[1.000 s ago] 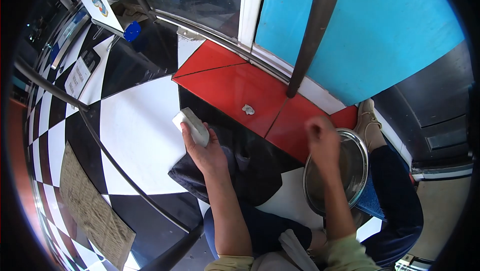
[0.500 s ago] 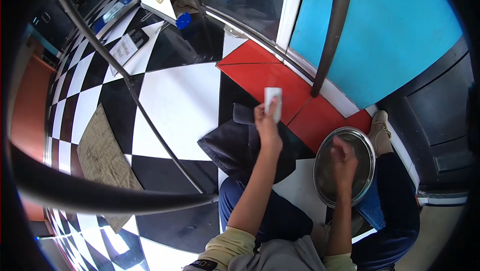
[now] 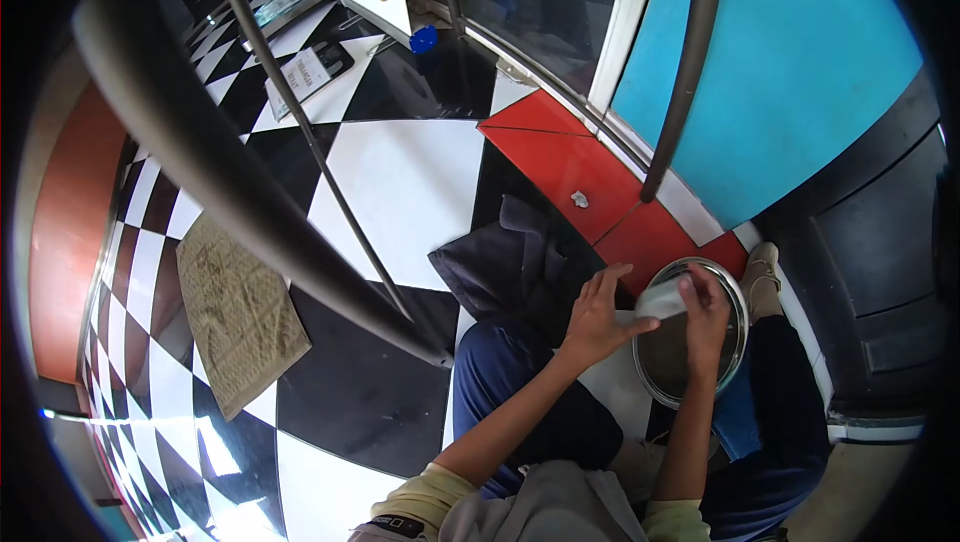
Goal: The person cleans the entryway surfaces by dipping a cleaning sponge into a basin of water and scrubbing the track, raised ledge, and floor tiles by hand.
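My right hand (image 3: 706, 327) grips a smooth white rectangular block (image 3: 660, 300) near one end; its material I cannot make out. My left hand (image 3: 597, 322) is open, fingers spread, its thumb close to the block's lower left edge; whether they touch I cannot tell. Both hands are over the left part of a round metal basin (image 3: 744, 342) with a shiny rim. Left of my hands, a dark grey cloth (image 3: 485, 262) lies rumpled on the floor. A small crumpled whitish piece (image 3: 579, 200) sits on the red tiles (image 3: 545, 137).
Dark metal bars (image 3: 683, 72) rise by the doorway, and a thick one (image 3: 250, 182) crosses close on the left. A tan mat (image 3: 240, 312) lies on the checkered floor. A sign (image 3: 300, 82) and a blue round object (image 3: 424, 39) are farther back. A dark door (image 3: 870, 232) stands right.
The white block has gone from my left hand to my right, moving from over the red tiles to over the basin. My left hand has opened and come nearer. The view has shifted.
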Demonstrator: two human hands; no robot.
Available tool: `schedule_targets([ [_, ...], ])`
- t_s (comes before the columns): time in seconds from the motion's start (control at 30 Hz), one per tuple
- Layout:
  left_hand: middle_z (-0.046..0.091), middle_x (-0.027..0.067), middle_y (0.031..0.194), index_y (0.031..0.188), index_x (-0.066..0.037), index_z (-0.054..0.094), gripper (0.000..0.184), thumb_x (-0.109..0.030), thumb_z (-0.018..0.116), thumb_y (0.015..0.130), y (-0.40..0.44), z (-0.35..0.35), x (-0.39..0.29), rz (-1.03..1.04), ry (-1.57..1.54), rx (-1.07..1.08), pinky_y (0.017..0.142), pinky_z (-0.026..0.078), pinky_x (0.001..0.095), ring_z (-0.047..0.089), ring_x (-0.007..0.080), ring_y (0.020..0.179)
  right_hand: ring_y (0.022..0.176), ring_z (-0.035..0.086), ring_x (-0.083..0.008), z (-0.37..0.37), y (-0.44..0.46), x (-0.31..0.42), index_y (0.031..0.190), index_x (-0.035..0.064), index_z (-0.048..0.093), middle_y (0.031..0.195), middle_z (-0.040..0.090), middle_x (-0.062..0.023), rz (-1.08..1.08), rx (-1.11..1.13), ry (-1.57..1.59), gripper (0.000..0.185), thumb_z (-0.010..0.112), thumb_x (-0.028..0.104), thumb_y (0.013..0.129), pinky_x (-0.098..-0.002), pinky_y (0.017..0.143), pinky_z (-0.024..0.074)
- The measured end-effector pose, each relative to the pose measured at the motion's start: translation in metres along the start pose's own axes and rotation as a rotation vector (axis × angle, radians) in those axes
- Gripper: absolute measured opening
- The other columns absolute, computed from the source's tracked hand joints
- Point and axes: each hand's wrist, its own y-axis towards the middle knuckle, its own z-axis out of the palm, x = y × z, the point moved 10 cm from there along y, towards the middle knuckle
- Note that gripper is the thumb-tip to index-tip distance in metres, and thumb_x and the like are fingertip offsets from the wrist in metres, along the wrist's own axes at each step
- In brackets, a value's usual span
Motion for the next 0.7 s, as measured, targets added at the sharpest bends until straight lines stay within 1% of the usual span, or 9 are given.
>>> schedule_targets([
  [0.1, 0.058, 0.0153, 0.12, 0.117, -0.005, 0.057, 0.059, -0.031, 0.083, 0.07, -0.033, -0.038, -0.009, -0.023, 0.023, 0.015, 0.096, 0.044, 0.0368, 0.055, 0.0313, 0.114, 0.08, 0.062, -0.016, -0.036, -0.009, -0.017, 0.109, 0.0007, 0.067, 0.089, 0.068, -0.0103, 0.001, -0.153, -0.209, 0.035, 0.071, 0.027, 0.085, -0.0288, 0.073, 0.0477],
  [0.2, 0.055, 0.0147, 0.128, 0.11, -0.003, 0.06, 0.043, -0.024, 0.078, 0.077, -0.074, -0.09, -0.006, -0.114, -0.181, -0.035, 0.095, 0.045, 0.0362, 0.058, 0.0267, 0.111, 0.079, 0.063, -0.0198, -0.05, -0.016, -0.066, 0.103, 0.0008, 0.069, 0.089, 0.068, -0.0146, 0.181, -0.092, -0.463, 0.034, 0.071, 0.028, 0.084, -0.0308, 0.072, 0.0478],
  [0.23, 0.055, 0.015, 0.126, 0.105, -0.003, 0.062, 0.036, -0.022, 0.077, 0.078, -0.093, -0.12, -0.007, -0.123, -0.173, -0.195, 0.09, 0.047, 0.034, 0.059, 0.0245, 0.106, 0.081, 0.065, -0.027, -0.052, -0.015, -0.074, 0.097, 0.0022, 0.07, 0.09, 0.067, -0.0186, 0.088, -0.083, -0.54, 0.032, 0.075, 0.028, 0.079, -0.0353, 0.074, 0.049],
  [0.33, 0.057, 0.0117, 0.113, 0.097, -0.001, 0.06, 0.023, -0.016, 0.071, 0.084, -0.162, -0.199, 0.007, -0.113, -0.161, -0.701, 0.078, 0.049, 0.0265, 0.059, 0.0154, 0.088, 0.085, 0.065, -0.0331, -0.051, -0.025, -0.091, 0.099, 0.0041, 0.069, 0.092, 0.067, -0.0191, 0.042, -0.054, -0.647, 0.034, 0.077, 0.025, 0.074, -0.0392, 0.078, 0.0495],
  [0.4, 0.055, 0.0087, 0.105, 0.097, -0.001, 0.056, 0.019, -0.014, 0.067, 0.088, -0.193, -0.239, 0.024, -0.155, -0.179, -0.959, 0.073, 0.045, 0.0231, 0.053, 0.0118, 0.08, 0.088, 0.065, -0.0354, -0.041, -0.031, -0.094, 0.1, 0.0033, 0.068, 0.095, 0.067, -0.0198, 0.082, 0.048, -0.702, 0.037, 0.079, 0.022, 0.07, -0.0407, 0.08, 0.0492],
  [0.47, 0.054, 0.0069, 0.103, 0.102, -0.002, 0.055, 0.023, -0.018, 0.065, 0.09, -0.221, -0.271, 0.062, -0.192, -0.105, -1.088, 0.07, 0.041, 0.0227, 0.049, 0.0105, 0.079, 0.092, 0.064, -0.0363, -0.034, -0.037, -0.093, 0.103, 0.0027, 0.066, 0.099, 0.066, -0.02, 0.113, 0.093, -0.722, 0.041, 0.08, 0.017, 0.067, -0.0412, 0.083, 0.0488],
  [0.57, 0.054, 0.0058, 0.101, 0.101, -0.003, 0.056, 0.022, -0.02, 0.065, 0.09, -0.24, -0.305, 0.115, -0.321, 0.079, -1.102, 0.072, 0.041, 0.0254, 0.05, 0.0117, 0.081, 0.098, 0.062, -0.0357, -0.034, -0.033, -0.089, 0.108, 0.0028, 0.063, 0.106, 0.064, -0.0197, 0.118, 0.06, -0.705, 0.047, 0.079, 0.01, 0.064, -0.0405, 0.087, 0.0476],
  [0.67, 0.054, 0.0057, 0.098, 0.101, -0.002, 0.057, 0.024, -0.021, 0.065, 0.089, -0.219, -0.316, 0.152, -0.399, 0.244, -1.006, 0.071, 0.041, 0.028, 0.051, 0.0137, 0.082, 0.105, 0.059, -0.0355, -0.038, -0.031, -0.094, 0.113, 0.0038, 0.059, 0.111, 0.062, -0.0189, 0.1, -0.002, -0.686, 0.054, 0.078, 0.006, 0.063, -0.0398, 0.091, 0.0458],
  [0.7, 0.054, 0.0082, 0.096, 0.101, -0.001, 0.057, 0.022, -0.018, 0.064, 0.088, -0.205, -0.316, 0.159, -0.419, 0.302, -0.931, 0.073, 0.042, 0.0331, 0.053, 0.0205, 0.084, 0.106, 0.059, -0.0355, -0.041, -0.032, -0.097, 0.115, 0.0043, 0.058, 0.112, 0.061, -0.0185, 0.091, -0.029, -0.671, 0.056, 0.077, 0.005, 0.063, -0.0396, 0.093, 0.0452],
])
